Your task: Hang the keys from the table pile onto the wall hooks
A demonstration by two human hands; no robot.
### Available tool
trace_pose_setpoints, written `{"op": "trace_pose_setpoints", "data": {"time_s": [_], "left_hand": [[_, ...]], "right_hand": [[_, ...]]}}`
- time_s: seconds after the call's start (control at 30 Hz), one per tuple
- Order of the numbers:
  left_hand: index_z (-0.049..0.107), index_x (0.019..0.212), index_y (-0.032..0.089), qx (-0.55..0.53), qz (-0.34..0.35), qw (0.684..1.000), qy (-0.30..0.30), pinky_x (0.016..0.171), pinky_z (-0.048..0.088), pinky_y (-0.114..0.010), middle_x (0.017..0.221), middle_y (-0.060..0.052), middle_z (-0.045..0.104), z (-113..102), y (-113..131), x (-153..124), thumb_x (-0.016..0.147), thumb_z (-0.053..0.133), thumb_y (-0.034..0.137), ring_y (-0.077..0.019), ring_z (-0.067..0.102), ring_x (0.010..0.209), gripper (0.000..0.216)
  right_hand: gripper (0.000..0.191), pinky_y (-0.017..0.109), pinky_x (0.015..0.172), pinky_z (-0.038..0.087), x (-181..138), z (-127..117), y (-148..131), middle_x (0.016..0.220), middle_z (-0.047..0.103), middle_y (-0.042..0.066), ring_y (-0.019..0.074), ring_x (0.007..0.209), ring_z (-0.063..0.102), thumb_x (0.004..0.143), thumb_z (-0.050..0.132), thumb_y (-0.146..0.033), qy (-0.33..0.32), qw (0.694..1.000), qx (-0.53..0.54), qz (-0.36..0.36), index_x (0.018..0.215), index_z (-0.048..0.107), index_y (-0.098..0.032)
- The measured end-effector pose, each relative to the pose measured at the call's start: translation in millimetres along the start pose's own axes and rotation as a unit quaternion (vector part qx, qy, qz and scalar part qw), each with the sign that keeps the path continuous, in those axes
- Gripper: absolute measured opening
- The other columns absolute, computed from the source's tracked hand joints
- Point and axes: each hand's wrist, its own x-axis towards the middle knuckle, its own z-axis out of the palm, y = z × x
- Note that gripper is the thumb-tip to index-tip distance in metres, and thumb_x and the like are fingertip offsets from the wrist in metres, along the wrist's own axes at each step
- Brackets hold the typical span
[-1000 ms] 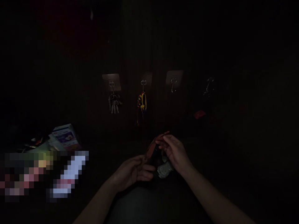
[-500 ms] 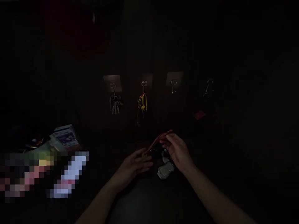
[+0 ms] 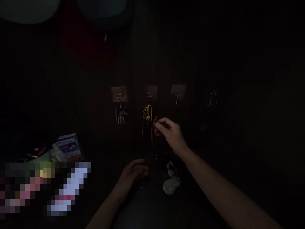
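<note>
The scene is very dim. My right hand is raised, thumb and fingers pinched on the upper end of a reddish-brown cord that dangles down. Just left of it, a braided yellow, blue and red cord hangs on the middle hook. My left hand is lower, over the dark surface, fingers apart and slightly bent, holding nothing. Between and below the hands lie a pale grey, rounded object, which I cannot identify, and small shiny metal pieces.
A bunch of keys hangs from the left hook. Right of the cord is a bare metal hook, with another hook farther right. A purple and white box stands at the left beside blurred-out items. Pale rounded shapes show at top left.
My right hand has lifted the reddish-brown cord up and left, close to the braided cord. My left hand has let go of the cord and sits lower. The view has shifted slightly.
</note>
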Motion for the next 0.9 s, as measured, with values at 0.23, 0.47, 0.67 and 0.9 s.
{"op": "trace_pose_setpoints", "data": {"time_s": [0.23, 0.47, 0.67, 0.9], "left_hand": [[0.062, 0.103, 0.016, 0.007, 0.009, 1.0, 0.012, 0.072, 0.048, -0.026, 0.089, -0.008, 0.07, -5.5, -0.8, 3.5, 0.072, 0.069, 0.031, -0.0155, 0.065, 0.076, 0.035], [0.061, 0.104, 0.017, 0.029, 0.003, 1.0, 0.003, 0.077, 0.049, -0.027, 0.095, -0.008, 0.069, -13.8, -10.3, 10.3, 0.073, 0.067, 0.037, -0.0166, 0.066, 0.082, 0.038], [0.061, 0.103, 0.017, 0.036, -0.002, 0.999, -0.009, 0.08, 0.049, -0.028, 0.096, -0.008, 0.068, -12.5, -7.2, 8.5, 0.074, 0.065, 0.033, -0.0171, 0.065, 0.084, 0.033], [0.061, 0.103, 0.016, 0.048, -0.015, 0.999, -0.01, 0.077, 0.05, -0.028, 0.095, -0.008, 0.069, -11.0, -7.2, 8.7, 0.074, 0.065, 0.035, -0.0176, 0.065, 0.083, 0.035]], "right_hand": [[0.017, 0.02, 0.047, 0.043, 46.7, 10.3, -19.2, 0.055, 0.059, -0.005, 0.0082, 0.051, 0.055, 0.074, 0.063, -0.035, -0.013, 0.996, -0.029, -0.081, 0.07, 0.059, -0.019], [0.012, 0.019, 0.044, 0.043, 78.1, 14.1, -24.4, 0.055, 0.057, -0.004, 0.0077, 0.048, 0.054, 0.076, 0.058, -0.027, 0.037, 0.983, -0.131, -0.124, 0.068, 0.058, -0.017], [0.011, 0.02, 0.043, 0.042, 83.7, 10.8, -17.8, 0.054, 0.057, -0.004, 0.0075, 0.045, 0.052, 0.074, 0.057, -0.025, 0.064, 0.974, -0.184, -0.119, 0.068, 0.058, -0.017], [0.008, 0.017, 0.043, 0.043, 81.5, 13.1, -12.2, 0.055, 0.054, -0.006, 0.0074, 0.049, 0.053, 0.072, 0.058, -0.025, 0.078, 0.976, -0.174, -0.103, 0.071, 0.057, -0.017]]}}
